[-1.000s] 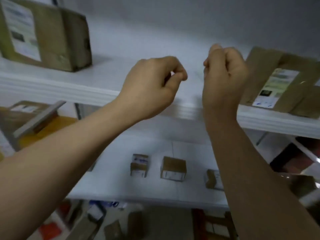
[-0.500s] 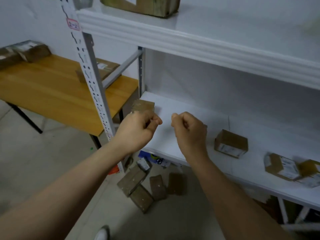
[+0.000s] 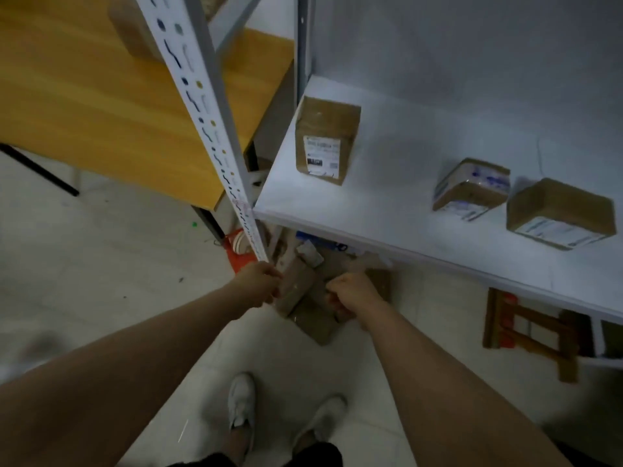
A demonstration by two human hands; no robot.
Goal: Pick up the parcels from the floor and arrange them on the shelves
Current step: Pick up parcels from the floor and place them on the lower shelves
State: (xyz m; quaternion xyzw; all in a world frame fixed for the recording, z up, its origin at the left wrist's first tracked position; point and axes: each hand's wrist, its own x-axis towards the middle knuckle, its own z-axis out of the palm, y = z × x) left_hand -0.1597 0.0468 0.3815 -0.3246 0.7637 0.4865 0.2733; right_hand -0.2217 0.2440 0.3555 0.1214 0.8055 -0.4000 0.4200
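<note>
Several flat brown parcels (image 3: 301, 299) lie in a heap on the floor under the front edge of the white shelf (image 3: 387, 227). My left hand (image 3: 259, 283) hangs just left of the heap with its fingers curled in, and nothing shows in it. My right hand (image 3: 350, 294) hovers over the right side of the heap, also in a loose fist. Which parcels they touch I cannot tell. Three boxed parcels stand on the shelf: one upright at the left (image 3: 325, 139), two at the right (image 3: 472, 188) (image 3: 559, 214).
The shelf's perforated upright post (image 3: 202, 106) runs down to my left hand. A wooden table (image 3: 84, 96) stands to the left. A small wooden stool (image 3: 529, 332) sits under the shelf at the right. An orange object (image 3: 236, 251) lies behind the post. My white shoes (image 3: 241, 399) are below.
My view has swung from the upper shelf down to the floor. Both fists have dropped from shelf height to just above the heap of parcels.
</note>
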